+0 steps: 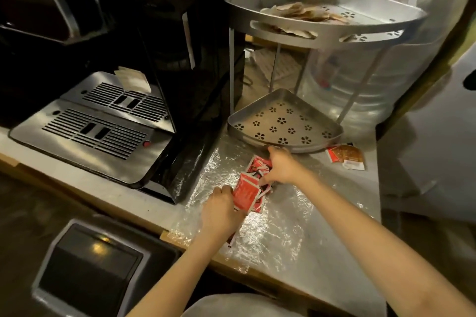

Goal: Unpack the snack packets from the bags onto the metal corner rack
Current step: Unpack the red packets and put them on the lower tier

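Gathering red snack packets [247, 188] on a clear plastic bag [270, 226] spread over the counter [334, 265], near its front edge. Left hand [221, 211] fingers curled around the near end of the pile; right hand [282, 166] fingers pressed on the far end, grip unclear. Metal corner rack [286, 121] stands at the counter's back, lower tray bare, just beyond the right hand; upper tray [322, 8] holds pale packets. Two brown-red packets [346, 156] lie by the counter's right edge. Coffee machine [108, 121] on the left.
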Tool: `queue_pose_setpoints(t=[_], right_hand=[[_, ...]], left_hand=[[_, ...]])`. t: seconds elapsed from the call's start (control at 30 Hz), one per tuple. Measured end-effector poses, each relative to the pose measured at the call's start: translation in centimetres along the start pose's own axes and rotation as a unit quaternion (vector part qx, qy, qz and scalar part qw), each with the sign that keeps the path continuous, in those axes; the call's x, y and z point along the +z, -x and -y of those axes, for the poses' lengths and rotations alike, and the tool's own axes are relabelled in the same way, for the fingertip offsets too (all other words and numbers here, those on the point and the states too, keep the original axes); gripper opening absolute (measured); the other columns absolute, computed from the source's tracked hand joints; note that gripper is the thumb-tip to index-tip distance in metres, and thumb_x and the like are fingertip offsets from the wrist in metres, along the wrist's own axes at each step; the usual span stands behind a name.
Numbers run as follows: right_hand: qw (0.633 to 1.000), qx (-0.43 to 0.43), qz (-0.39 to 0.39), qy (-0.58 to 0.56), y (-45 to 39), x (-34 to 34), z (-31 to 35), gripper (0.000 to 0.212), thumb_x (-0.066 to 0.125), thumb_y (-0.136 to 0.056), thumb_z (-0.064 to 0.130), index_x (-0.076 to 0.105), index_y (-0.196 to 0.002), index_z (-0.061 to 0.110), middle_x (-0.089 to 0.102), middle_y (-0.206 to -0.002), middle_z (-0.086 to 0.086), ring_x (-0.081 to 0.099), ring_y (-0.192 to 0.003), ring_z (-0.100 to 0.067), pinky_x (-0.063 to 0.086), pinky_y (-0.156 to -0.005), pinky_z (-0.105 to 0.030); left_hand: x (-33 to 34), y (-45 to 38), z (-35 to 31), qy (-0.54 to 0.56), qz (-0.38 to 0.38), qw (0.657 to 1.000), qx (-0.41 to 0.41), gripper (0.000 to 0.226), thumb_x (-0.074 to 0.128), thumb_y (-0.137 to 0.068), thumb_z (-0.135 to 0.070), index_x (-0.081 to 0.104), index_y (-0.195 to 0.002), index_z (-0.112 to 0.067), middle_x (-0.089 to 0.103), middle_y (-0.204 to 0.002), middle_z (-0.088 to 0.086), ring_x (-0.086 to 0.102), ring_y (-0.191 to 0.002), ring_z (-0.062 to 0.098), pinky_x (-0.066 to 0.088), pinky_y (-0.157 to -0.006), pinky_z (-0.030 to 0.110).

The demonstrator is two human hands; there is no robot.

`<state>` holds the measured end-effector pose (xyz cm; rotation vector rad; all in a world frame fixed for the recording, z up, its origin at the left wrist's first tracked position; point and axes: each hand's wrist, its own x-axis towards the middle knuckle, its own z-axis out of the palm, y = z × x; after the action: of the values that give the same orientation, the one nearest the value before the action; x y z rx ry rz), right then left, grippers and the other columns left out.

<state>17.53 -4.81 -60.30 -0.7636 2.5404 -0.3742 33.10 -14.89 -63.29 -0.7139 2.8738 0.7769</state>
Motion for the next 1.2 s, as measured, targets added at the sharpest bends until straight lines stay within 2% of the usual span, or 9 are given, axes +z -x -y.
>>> queue_pose_setpoints(t=[0.2,0.37,0.47,0.53,0.7,0.83,1.0,1.13,1.2], right_hand=[[1.000,0.000,0.018,-0.016,0.2,-1.0,-0.5,0.069,0.085,-0.052,0.037,0.060,-0.111,0.013,0.064,-0.115,-0.006,0.054,-0.111,-0.025,0.046,-0.096,-0.043],[0.999,-0.048,0.027,-0.003,1.1,-2.2,-1.2,0.062,0.082,-0.056,0.041,0.060,-0.109,0.016,0.052,-0.109,-0.002,0.037,-0.111,-0.022,0.038,-0.093,-0.038],[0.993,-0.070,0.080,-0.044,1.7,-2.4,-1.4,0.045,0.082,-0.062,0.029,0.059,-0.097,0.013,0.059,-0.098,0.002,0.053,-0.095,-0.017,0.045,-0.075,-0.026],[0.989,-0.069,0.102,-0.077,2.1,-2.5,-1.6,0.047,0.082,-0.064,0.023,0.060,-0.102,0.007,0.066,-0.102,-0.003,0.061,-0.090,-0.018,0.051,-0.079,-0.028],[0.976,-0.036,0.122,-0.176,2.7,-3.9,-3.0,0.047,0.081,-0.065,0.021,0.059,-0.105,0.010,0.068,-0.107,-0.005,0.066,-0.096,-0.018,0.053,-0.087,-0.033],[0.954,0.005,0.164,-0.252,3.4,-5.8,-4.2,0.034,0.080,-0.067,0.022,0.065,-0.098,0.016,0.073,-0.099,-0.001,0.069,-0.092,-0.015,0.053,-0.089,-0.031],[0.899,0.049,0.152,-0.408,4.8,-7.2,-5.8,0.014,0.068,-0.078,0.005,0.064,-0.087,0.015,0.074,-0.076,0.003,0.070,-0.072,-0.008,0.056,-0.068,-0.018],[0.840,0.086,0.112,-0.523,5.9,-7.1,-7.5,0.020,0.067,-0.078,0.008,0.063,-0.096,0.014,0.075,-0.080,-0.003,0.071,-0.073,-0.015,0.059,-0.068,-0.029],[0.826,0.103,0.087,-0.547,6.4,-6.8,-8.2,0.024,0.067,-0.078,0.009,0.061,-0.100,0.014,0.075,-0.084,-0.005,0.071,-0.076,-0.018,0.059,-0.065,-0.031]], left_hand=[[0.0,-0.2,-0.4,-0.009,-0.005,0.999,0.037,0.043,0.066,-0.080,-0.033,0.049,-0.106,-0.003,0.055,-0.105,0.009,0.048,-0.081,0.014,0.045,-0.068,0.022],[0.2,0.2,-0.8,-0.039,0.015,0.997,0.062,0.037,0.055,-0.089,-0.028,0.038,-0.114,-0.007,0.060,-0.107,0.009,0.059,-0.089,0.020,0.045,-0.066,0.024],[0.1,0.4,-0.9,-0.073,0.044,0.993,0.085,0.039,0.048,-0.093,-0.030,0.030,-0.120,-0.009,0.065,-0.103,0.007,0.062,-0.077,0.021,0.043,-0.059,0.026],[-0.5,0.2,-0.8,-0.078,0.063,0.990,0.101,0.039,0.047,-0.093,-0.031,0.029,-0.120,-0.009,0.065,-0.104,0.007,0.055,-0.071,0.018,0.044,-0.058,0.026],[-3.8,-1.2,-1.2,0.055,0.168,0.980,0.092,0.045,0.060,-0.086,-0.026,0.037,-0.122,-0.016,0.061,-0.114,0.004,0.061,-0.091,0.017,0.054,-0.075,0.027],[-7.6,-3.1,-2.4,0.141,0.249,0.954,0.090,0.048,0.068,-0.079,-0.032,0.046,-0.120,-0.022,0.061,-0.108,-0.001,0.064,-0.088,0.017,0.053,-0.080,0.032],[-9.8,-5.7,-2.8,0.349,0.354,0.864,0.080,0.063,0.077,-0.058,-0.056,0.063,-0.108,-0.021,0.070,-0.103,0.009,0.070,-0.085,0.020,0.057,-0.076,0.030],[-8.2,-6.6,-1.4,0.642,0.364,0.675,-0.006,0.073,0.076,-0.046,-0.064,0.072,-0.102,-0.016,0.070,-0.108,0.012,0.067,-0.097,0.028,0.055,-0.079,0.040],[-6.8,-6.2,-1.8,0.669,0.364,0.647,-0.021,0.072,0.073,-0.049,-0.062,0.071,-0.103,-0.014,0.069,-0.110,0.015,0.067,-0.098,0.031,0.054,-0.080,0.045]])
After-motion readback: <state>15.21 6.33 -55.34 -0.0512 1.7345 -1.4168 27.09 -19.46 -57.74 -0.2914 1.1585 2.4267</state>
